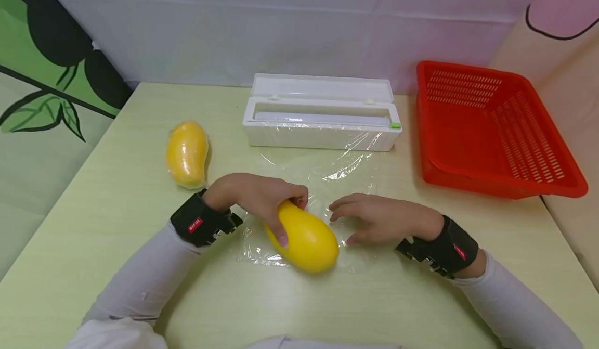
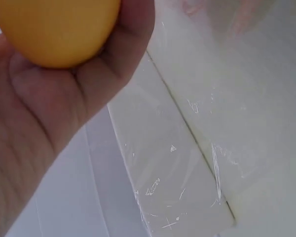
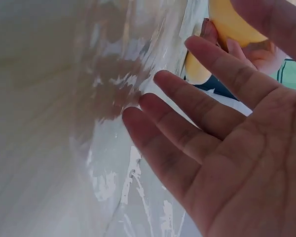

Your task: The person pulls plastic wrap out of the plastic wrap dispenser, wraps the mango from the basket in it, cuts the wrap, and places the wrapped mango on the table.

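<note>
My left hand [image 1: 262,198] grips a yellow mango [image 1: 311,240] by its narrow end, thumb on the near side and fingers on the far side. The mango is over a sheet of clear cling film [image 1: 323,177] spread on the table. In the left wrist view the mango [image 2: 59,29] fills the curve of the palm. To the right of the mango is my right hand [image 1: 383,218], its fingers extended and holding nothing. Seen from the right wrist, its straight fingers [image 3: 172,143] are close over the shiny film [image 3: 123,59].
A white cling film dispenser [image 1: 323,133] with its lid raised stands at the back, the film running out over its front. On the left lies another mango [image 1: 187,154], wrapped in film. A red plastic basket [image 1: 468,175] occupies the right side.
</note>
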The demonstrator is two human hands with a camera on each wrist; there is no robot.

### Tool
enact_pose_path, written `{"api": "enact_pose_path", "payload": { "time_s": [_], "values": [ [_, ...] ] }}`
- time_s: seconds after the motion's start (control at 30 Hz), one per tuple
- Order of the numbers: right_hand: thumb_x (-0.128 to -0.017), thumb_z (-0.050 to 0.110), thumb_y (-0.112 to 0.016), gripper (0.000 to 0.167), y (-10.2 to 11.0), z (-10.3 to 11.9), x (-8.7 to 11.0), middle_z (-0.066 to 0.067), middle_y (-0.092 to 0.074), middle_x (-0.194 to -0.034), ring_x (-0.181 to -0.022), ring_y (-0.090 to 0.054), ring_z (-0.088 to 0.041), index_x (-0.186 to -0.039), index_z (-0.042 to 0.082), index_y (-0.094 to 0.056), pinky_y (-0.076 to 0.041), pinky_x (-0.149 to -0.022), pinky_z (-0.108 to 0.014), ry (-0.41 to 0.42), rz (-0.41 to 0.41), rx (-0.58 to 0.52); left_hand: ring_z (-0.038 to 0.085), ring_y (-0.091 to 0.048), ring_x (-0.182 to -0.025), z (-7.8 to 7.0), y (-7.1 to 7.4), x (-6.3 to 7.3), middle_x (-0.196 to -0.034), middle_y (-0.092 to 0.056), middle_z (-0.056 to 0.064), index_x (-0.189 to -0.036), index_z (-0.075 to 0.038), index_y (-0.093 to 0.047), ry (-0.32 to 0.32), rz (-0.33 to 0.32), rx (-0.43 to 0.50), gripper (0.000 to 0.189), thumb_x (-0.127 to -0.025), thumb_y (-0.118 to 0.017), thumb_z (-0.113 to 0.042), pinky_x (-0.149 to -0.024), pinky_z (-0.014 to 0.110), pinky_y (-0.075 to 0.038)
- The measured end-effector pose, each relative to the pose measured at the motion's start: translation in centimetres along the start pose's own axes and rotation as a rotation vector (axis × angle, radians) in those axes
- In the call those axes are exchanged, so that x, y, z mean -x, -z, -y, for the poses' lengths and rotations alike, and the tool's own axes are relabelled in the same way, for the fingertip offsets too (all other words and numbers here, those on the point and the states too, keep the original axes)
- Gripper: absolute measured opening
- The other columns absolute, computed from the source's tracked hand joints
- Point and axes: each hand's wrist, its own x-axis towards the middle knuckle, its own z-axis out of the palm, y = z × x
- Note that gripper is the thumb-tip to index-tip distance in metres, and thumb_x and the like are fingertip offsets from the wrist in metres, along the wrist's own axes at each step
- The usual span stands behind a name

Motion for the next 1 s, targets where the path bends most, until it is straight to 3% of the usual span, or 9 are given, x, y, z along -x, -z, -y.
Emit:
{"api": "enact_pose_path", "payload": {
  "time_s": [0.17,0.3,0.6,0.8,1.0],
  "values": [
    [-0.081,0.029,-0.084,0.033,-0.4,-0.5,0.9,-0.002,-0.056,-0.127,-0.121,-0.05,-0.025,-0.105,0.017,-0.065,-0.044,-0.104,-0.043,-0.007,-0.041,-0.007,0.016,-0.052,-0.082,-0.4,-0.2,-0.4,-0.088,-0.055,-0.001,-0.11,-0.016,-0.048,0.051,-0.052,-0.024,0.06,-0.075,-0.084,-0.049,-0.072,0.029,-0.041],
    [-0.074,0.032,-0.089,0.035,-0.4,-0.5,1.6,0.003,-0.052,-0.115,-0.113,-0.047,-0.02,-0.091,0.02,-0.061,-0.045,-0.096,-0.037,-0.015,-0.047,-0.01,0.015,-0.052,-0.081,-0.6,-0.4,-0.5,-0.088,-0.054,0.0,-0.111,-0.015,-0.048,0.08,-0.069,-0.033,0.06,-0.076,-0.082,-0.05,-0.072,0.028,-0.04],
    [-0.063,0.043,-0.093,0.047,-0.1,0.7,2.4,0.009,-0.046,-0.1,-0.099,-0.039,-0.015,-0.08,0.022,-0.054,-0.042,-0.08,-0.028,-0.07,0.016,0.068,0.014,-0.05,-0.078,-0.8,-0.9,-1.0,-0.083,-0.051,-0.002,-0.108,-0.014,-0.049,0.095,-0.119,-0.03,0.059,-0.076,-0.081,-0.052,-0.07,0.027,-0.039],
    [-0.062,0.036,-0.095,0.046,-0.6,1.2,2.5,0.011,-0.043,-0.094,-0.095,-0.04,-0.013,-0.077,0.023,-0.053,-0.042,-0.075,-0.024,-0.102,0.074,0.078,0.014,-0.051,-0.078,-1.0,-1.2,-1.2,-0.084,-0.053,-0.001,-0.109,-0.013,-0.049,0.116,-0.136,-0.038,0.06,-0.077,-0.08,-0.054,-0.07,0.028,-0.04],
    [-0.071,0.025,-0.091,0.032,-0.8,1.0,2.5,0.011,-0.045,-0.089,-0.094,-0.043,-0.012,-0.071,0.026,-0.059,-0.044,-0.077,-0.024,-0.071,0.091,0.086,0.015,-0.052,-0.079,-1.3,-1.2,-1.2,-0.084,-0.053,-0.001,-0.109,-0.013,-0.049,0.124,-0.161,-0.041,0.059,-0.078,-0.079,-0.054,-0.07,0.028,-0.04]
  ]
}}
